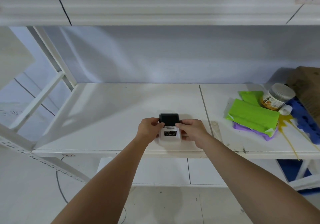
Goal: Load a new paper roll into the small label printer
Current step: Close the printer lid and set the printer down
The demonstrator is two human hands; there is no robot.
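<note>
Low in the centre of the frame, the left hand (pixel 150 128) and right hand (pixel 188 130) are curling round the label printer (pixel 170 134) on the white shelf (pixel 107 112), fingertips pinching at its raised dark lid (pixel 169 119). Looks like the compartment is being worked open or shut; no paper roll is showing, so next she'll be needing one seated squarely inside.

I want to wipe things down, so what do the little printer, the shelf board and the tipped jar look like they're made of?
Label printer: probably plastic, matte white body with a dark lid, smooth rounded corners. Shelf board: looks like white-painted or laminated board, flat with a faint sheen. Jar: clear plastic or glass, can't tell which, with a printed label.
</note>
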